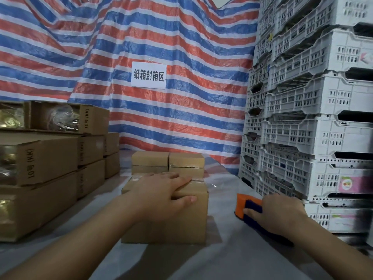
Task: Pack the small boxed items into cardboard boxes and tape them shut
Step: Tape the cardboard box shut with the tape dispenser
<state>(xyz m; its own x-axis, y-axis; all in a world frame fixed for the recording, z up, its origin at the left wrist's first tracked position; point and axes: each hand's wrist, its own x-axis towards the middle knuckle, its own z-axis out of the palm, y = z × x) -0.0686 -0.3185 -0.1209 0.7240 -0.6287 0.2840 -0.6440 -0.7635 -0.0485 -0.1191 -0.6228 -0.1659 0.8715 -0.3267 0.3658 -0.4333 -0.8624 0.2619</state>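
Note:
A closed cardboard box [171, 223] stands on the table in front of me, clear tape along its top seam. My left hand [161, 190] lies flat on its top, fingers straight, the thumb over the front edge. To the right, my right hand [276, 213] grips an orange and blue tape dispenser [245, 207] that sits on the table surface, apart from the box. Two smaller taped boxes [167, 163] stand side by side just behind the near box.
Stacks of brown cartons [50, 158] marked "10号 (KK)" fill the left side. A tall stack of white plastic crates [302, 118] stands at the right. A red, white and blue striped tarp with a paper sign [149, 76] hangs behind. The table [222, 257] is covered in pale sheeting.

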